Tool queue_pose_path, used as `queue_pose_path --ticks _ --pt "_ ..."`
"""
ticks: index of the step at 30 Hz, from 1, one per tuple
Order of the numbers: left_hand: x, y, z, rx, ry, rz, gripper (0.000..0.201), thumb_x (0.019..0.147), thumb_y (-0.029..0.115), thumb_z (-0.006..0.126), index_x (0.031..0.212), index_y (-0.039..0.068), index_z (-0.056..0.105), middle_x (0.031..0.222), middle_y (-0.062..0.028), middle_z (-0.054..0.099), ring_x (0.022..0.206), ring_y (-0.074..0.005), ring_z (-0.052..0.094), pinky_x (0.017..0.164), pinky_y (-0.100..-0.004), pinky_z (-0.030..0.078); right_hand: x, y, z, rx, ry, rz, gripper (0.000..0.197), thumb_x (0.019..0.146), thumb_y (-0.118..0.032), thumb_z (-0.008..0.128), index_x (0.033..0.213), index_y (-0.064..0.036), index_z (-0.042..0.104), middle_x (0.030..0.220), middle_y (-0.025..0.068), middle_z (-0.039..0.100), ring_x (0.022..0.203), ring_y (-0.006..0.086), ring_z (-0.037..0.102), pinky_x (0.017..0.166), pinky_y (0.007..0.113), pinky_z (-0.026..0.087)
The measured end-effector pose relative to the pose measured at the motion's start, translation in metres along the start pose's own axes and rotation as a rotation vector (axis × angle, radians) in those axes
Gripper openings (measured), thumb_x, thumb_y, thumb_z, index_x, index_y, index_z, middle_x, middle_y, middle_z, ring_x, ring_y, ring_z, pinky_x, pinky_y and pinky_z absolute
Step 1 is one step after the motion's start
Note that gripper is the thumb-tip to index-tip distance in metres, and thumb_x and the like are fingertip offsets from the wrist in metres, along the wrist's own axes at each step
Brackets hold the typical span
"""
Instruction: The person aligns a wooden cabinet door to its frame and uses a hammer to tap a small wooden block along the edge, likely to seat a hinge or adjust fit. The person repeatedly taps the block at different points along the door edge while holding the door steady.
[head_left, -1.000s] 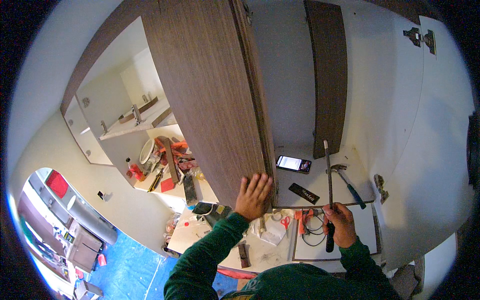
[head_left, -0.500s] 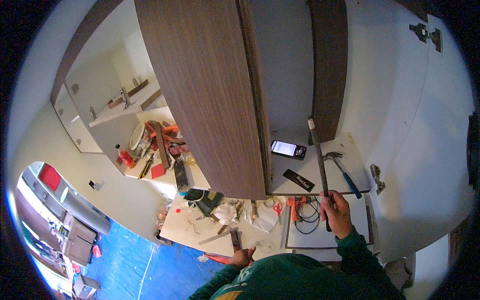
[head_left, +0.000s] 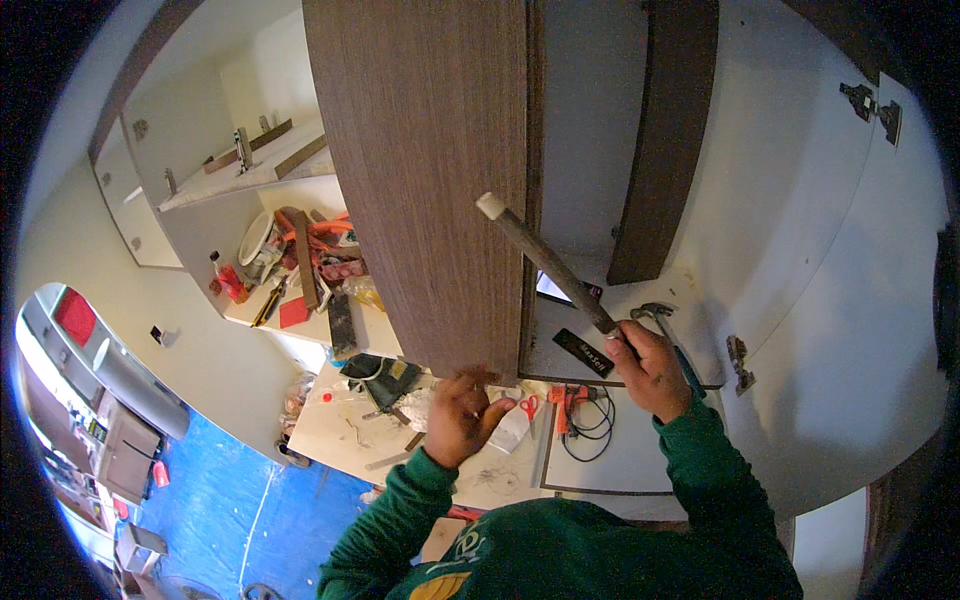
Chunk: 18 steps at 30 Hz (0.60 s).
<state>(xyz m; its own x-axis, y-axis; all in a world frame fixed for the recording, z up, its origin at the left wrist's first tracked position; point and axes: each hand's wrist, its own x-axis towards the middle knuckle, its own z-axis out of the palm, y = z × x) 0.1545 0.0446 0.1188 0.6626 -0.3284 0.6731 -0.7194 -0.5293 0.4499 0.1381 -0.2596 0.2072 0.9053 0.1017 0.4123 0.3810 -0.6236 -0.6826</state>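
My right hand [head_left: 652, 372] grips the lower end of a long dark stick with a pale tip [head_left: 552, 264]. The stick slants up to the left, its tip in front of the brown wood-grain cabinet panel [head_left: 425, 190]. Near the panel's bottom edge is my left hand [head_left: 460, 418], fingers curled and thumb apart. A small brown piece [head_left: 484, 376] shows at its fingertips, blending with the panel. Behind my right hand, a claw hammer [head_left: 660, 322] lies on the cabinet's bottom shelf, partly covered by the hand. A black label plate [head_left: 583, 352] rests left of it.
A phone [head_left: 555, 288] lies on the shelf, partly hidden by the stick. Below are an orange corded power tool [head_left: 572, 398], red scissors [head_left: 529, 406] and a dark green pouch [head_left: 380, 380]. Tools clutter the left counter [head_left: 378, 335]. A hinge [head_left: 738, 364] juts from the white door.
My left hand has risen from the worktop to the panel's lower edge. The stick in my right hand has tipped from nearly upright toward the left. The view has shifted slightly.
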Motion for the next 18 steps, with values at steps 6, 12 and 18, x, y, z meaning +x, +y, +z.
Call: queue_pose_path --ticks 6,12,18 --pt "0.086 0.009 -0.015 0.383 0.328 0.254 0.071 0.09 0.037 0.077 0.148 0.005 0.052 0.162 -0.0205 0.041 0.152 -0.0398 0.034 0.123 -0.0609 0.022 0.025 0.014 0.004 -0.116 0.063 -0.164 0.038 0.1 -0.032 0.069 0.116 0.002 0.065 0.097 0.0212 0.072 0.087 0.0395 0.072 0.074 0.044 0.055" --pt "0.128 -0.004 -0.001 0.49 0.354 0.243 0.08 0.094 0.043 0.071 0.159 0.008 0.04 0.168 -0.0168 0.033 0.157 -0.0368 0.025 0.126 -0.0604 0.012 0.037 0.021 0.002 -0.201 0.076 -0.135 0.034 0.103 -0.03 0.065 0.116 0.0016 0.066 0.098 0.022 0.072 0.087 0.0409 0.071 0.074 0.045 0.056" --pt "0.135 0.0 0.014 0.48 0.377 0.284 0.076 0.096 0.046 0.066 0.158 0.008 0.042 0.168 -0.0179 0.031 0.157 -0.0384 0.024 0.126 -0.0619 0.01 0.045 0.038 -0.003 -0.168 0.151 -0.304 0.034 0.106 -0.035 0.059 0.102 -0.001 0.061 0.078 0.0157 0.06 0.067 0.0318 0.058 0.064 0.042 0.046"
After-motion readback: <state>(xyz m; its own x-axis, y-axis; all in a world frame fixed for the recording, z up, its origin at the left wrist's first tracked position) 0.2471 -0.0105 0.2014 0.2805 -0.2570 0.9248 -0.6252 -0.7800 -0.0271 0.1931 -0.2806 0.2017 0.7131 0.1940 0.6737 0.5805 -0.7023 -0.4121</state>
